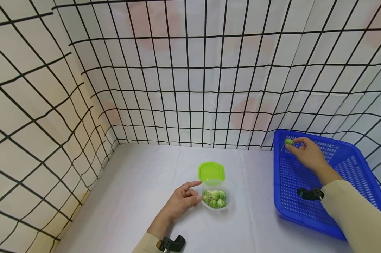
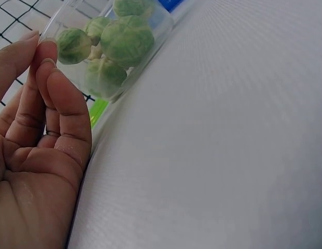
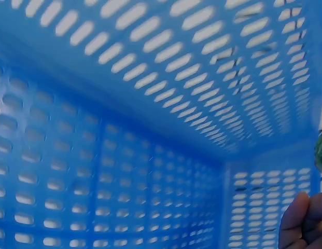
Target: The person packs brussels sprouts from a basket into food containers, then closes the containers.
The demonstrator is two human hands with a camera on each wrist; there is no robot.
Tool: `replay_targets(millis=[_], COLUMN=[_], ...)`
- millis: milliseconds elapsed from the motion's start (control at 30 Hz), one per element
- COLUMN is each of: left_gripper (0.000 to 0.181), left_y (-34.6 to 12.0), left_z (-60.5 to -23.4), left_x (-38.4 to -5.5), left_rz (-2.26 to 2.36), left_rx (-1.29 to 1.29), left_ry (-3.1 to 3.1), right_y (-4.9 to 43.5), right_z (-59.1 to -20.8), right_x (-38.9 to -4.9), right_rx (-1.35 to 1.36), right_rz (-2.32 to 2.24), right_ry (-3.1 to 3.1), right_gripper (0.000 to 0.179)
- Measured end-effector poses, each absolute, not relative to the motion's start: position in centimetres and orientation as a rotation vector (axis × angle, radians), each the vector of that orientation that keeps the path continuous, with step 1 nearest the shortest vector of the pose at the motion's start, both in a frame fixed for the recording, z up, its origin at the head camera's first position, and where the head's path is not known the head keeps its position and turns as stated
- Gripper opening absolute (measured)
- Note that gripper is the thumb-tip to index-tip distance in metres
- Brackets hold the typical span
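Observation:
My right hand (image 1: 309, 154) pinches a Brussels sprout (image 1: 289, 142) between thumb and fingertips, over the far left part of a blue plastic basket (image 1: 277, 175). At the right edge of the right wrist view, only part of that sprout (image 3: 321, 150) and some fingers (image 3: 294, 220) show. My left hand (image 1: 182, 201) holds the left rim of a small clear plastic container (image 1: 226, 202), its thumb and index finger at the edge. Several Brussels sprouts (image 1: 214, 199) lie inside; the left wrist view shows the sprouts (image 2: 127, 41) through the clear wall, beside the curled fingers (image 2: 67, 104).
A bright green lid (image 1: 211, 171) lies flat just behind the container. Black wire grid (image 1: 195, 66) stands along the back and sides of the white-covered table (image 1: 139, 172). The basket's raised, slotted walls (image 3: 166, 62) surround the right hand's area.

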State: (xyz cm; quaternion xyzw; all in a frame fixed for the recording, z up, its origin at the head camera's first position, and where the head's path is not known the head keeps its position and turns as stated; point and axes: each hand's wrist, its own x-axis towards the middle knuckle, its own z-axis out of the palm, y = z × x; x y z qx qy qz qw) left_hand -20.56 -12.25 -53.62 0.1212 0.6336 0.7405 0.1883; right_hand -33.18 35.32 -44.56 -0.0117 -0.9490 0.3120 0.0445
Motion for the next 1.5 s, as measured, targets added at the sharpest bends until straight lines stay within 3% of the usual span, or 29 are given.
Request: replay_targets(millis=[200, 833, 1500], left_gripper=[0.062, 0.064, 0.063], left_y=[-12.4, -12.3, -12.1], left_z=[-53.7, -53.7, -53.5], left_x=[-20.5, -20.5, -20.4], left_rz=[2.094, 2.114, 2.116], left_rx=[0.333, 0.350, 0.360], left_ry=[1.775, 1.748, 1.745], right_y=[33.5, 27.0, 19.6], right_z=[-42.6, -38.0, -38.3], right_x=[-32.0, -28.1, -23.7], right_rx=[-0.032, 0.151, 0.403], right_rz=[1.000, 1.150, 1.357], right_ry=[-2.863, -2.777, -2.749], right_gripper=[0.076, 0.063, 0.041])
